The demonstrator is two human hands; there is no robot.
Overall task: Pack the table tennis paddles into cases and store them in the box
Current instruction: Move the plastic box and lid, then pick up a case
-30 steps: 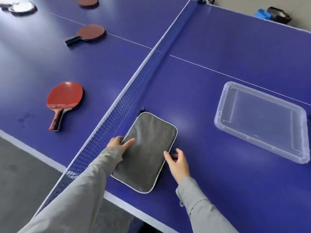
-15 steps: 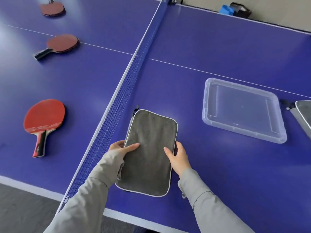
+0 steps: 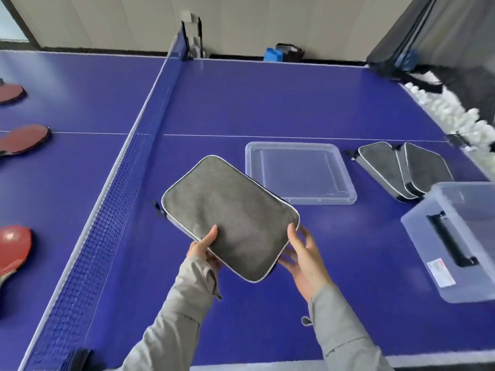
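I hold a grey paddle case [image 3: 230, 215] with white piping lifted above the blue table, tilted, just right of the net. My left hand [image 3: 205, 249] grips its near left edge, thumb on top. My right hand [image 3: 301, 257] supports the near right corner, thumb on the edge and fingers spread beneath. A clear storage box [image 3: 455, 245] with a black handle stands at the right. Its clear lid [image 3: 298, 172] lies flat beyond the case. Two more grey cases [image 3: 404, 170] lean together past the lid. Three red paddles [image 3: 12, 247] [image 3: 24, 139] [image 3: 10, 92] lie left of the net.
The net [image 3: 128, 167] runs from near left to the far middle of the table [image 3: 267, 97]. White balls [image 3: 442, 108] fill a dark catch net along the right end. A blue and black object [image 3: 281, 53] sits on the floor beyond the far edge.
The case lay flat on the table under both hands; now it is lifted and swung to the right. My view has risen, and the box and two cases have come into sight.
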